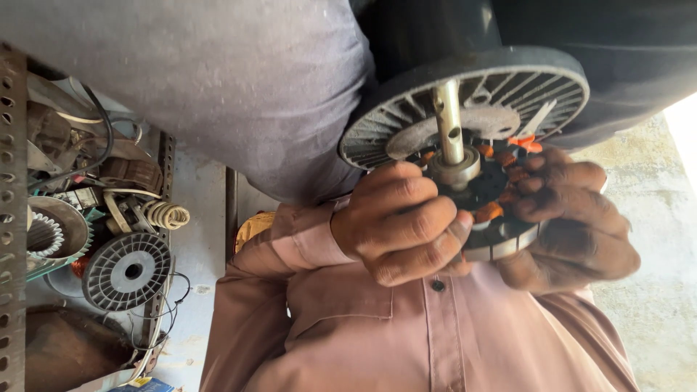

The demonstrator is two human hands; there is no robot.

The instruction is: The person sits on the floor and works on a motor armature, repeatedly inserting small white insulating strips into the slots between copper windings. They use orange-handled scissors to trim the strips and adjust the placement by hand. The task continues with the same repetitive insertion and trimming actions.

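Observation:
Both my hands hold a fan motor close to my chest. My left hand [406, 225] wraps its fingers over the near side of the stator [501, 192], a dark ring with orange-sleeved windings. From the other side, my right hand [577, 221] cups the stator's metal rim. A steel shaft [449, 120] with a small hole stands up through the middle. Behind it lies the grey ribbed motor cover [465, 94], a round disc with radial fins. My pinkish-brown shirt [406, 334] fills the bottom of the view.
At the left stands a perforated metal rack [13, 218] crowded with motor parts: a black ribbed disc [127, 270], a coil of pale wire [167, 215], a toothed stator ring [45, 234] and loose cables. Grey cloth [218, 80] covers the top. A concrete surface [653, 305] shows at right.

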